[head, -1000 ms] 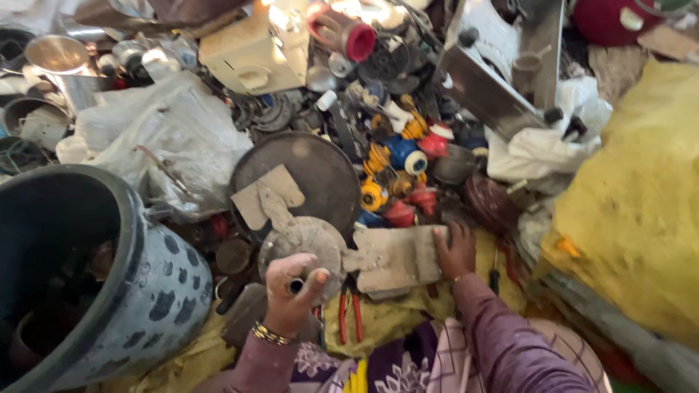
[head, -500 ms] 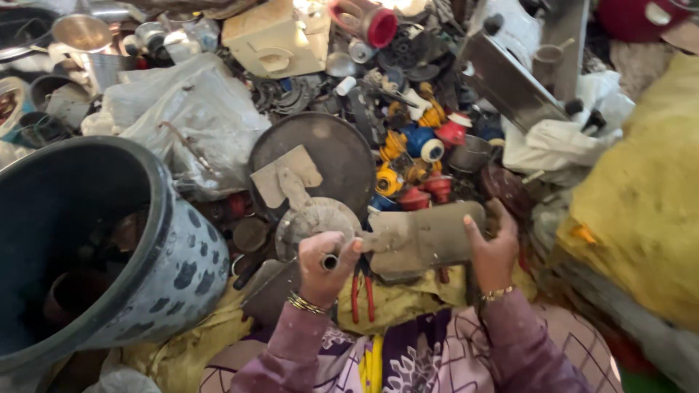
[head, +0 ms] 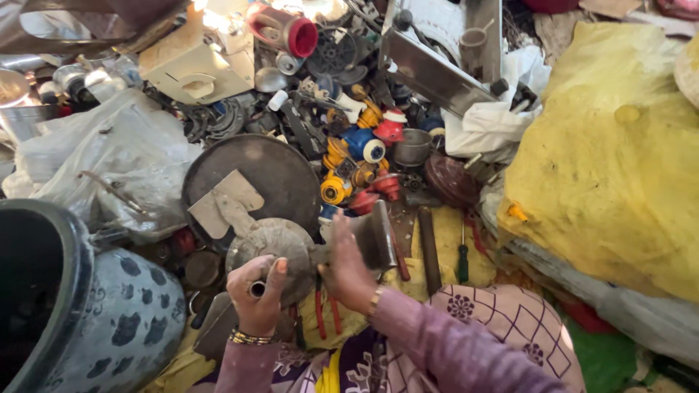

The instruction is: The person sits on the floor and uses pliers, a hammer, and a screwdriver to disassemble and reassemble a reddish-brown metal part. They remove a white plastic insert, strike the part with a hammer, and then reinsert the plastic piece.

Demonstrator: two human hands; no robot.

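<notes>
Both hands have drawn the work closer: left hand (head: 256,291) clenched round a short metal shaft on the dusty grey round casting (head: 271,247), right hand (head: 348,271) grasping its flat grey plate (head: 375,234), now turned edge-up above the lap.

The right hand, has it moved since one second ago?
Yes. The right hand has moved left along the grey metal part toward the left hand, judged against the round dark tray.

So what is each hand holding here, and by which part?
Left hand grips a short metal rod at its end; right hand clasps the grey metal part by its lower edge.
</notes>
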